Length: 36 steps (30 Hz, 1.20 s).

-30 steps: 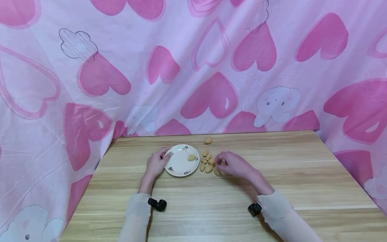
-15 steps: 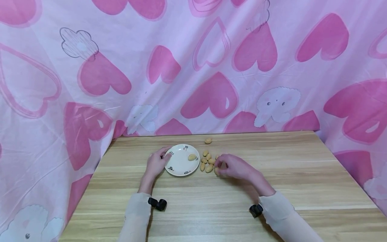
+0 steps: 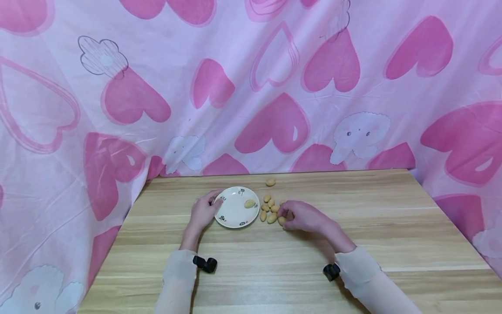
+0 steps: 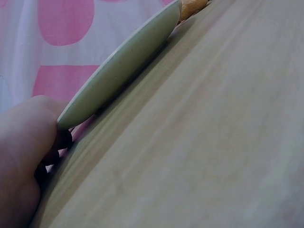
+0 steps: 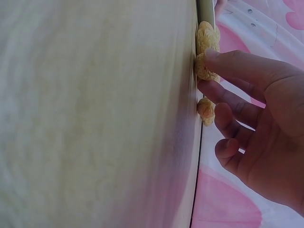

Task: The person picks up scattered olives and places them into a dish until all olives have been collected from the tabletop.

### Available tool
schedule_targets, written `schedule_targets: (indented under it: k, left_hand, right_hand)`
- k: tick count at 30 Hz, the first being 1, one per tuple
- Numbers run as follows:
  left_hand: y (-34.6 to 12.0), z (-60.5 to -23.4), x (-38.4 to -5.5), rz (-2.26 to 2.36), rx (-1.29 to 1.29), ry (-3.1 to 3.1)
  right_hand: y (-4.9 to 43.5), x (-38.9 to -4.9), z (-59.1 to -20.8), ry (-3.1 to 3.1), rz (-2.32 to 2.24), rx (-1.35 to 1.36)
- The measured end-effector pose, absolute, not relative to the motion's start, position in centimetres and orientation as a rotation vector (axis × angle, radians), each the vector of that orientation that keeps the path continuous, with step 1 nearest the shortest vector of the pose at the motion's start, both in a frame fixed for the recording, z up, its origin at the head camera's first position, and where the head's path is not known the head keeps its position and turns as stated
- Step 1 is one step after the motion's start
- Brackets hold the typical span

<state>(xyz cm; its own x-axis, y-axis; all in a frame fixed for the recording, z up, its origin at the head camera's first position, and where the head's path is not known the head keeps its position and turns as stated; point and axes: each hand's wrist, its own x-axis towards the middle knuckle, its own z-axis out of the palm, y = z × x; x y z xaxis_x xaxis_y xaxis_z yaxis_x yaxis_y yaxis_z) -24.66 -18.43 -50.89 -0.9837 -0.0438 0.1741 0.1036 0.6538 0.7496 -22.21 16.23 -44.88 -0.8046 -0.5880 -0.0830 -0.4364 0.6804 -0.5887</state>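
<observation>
My left hand (image 3: 203, 210) grips the left rim of a small white plate (image 3: 231, 220) with dark printed marks, thumb on top and fingers beneath the edge. In the left wrist view the plate (image 4: 123, 61) shows from its side, close over the table. One peanut (image 3: 249, 203) in its shell lies on the plate. Right of it, several unshelled peanuts (image 3: 272, 217) lie in a loose cluster. At the cluster's right edge my right hand (image 3: 303, 216) pinches a peanut (image 5: 205, 69) between thumb and forefinger, the other fingers loosely bent. Another peanut (image 5: 206, 110) lies behind those fingers.
A single peanut (image 3: 270, 182) lies apart near the back edge of the wooden table (image 3: 266, 270). Behind the table hangs a pink cloth (image 3: 270, 65) with hearts. Black wrist cameras (image 3: 205, 264) sit at both sleeves.
My right hand has shifted slightly toward the near side and closed thumb and forefinger on the peanut at the cluster's right edge. The left hand and plate stay in place.
</observation>
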Motion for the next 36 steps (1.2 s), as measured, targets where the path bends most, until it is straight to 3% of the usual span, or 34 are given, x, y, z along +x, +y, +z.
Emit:
schedule_targets:
  k: [36]
  left_hand:
    - [-18.5, -51.0, -24.7, -1.240, -0.045, -2.699]
  right_hand:
    - [14.9, -22.5, -43.8, 2.706, -0.759, -0.843]
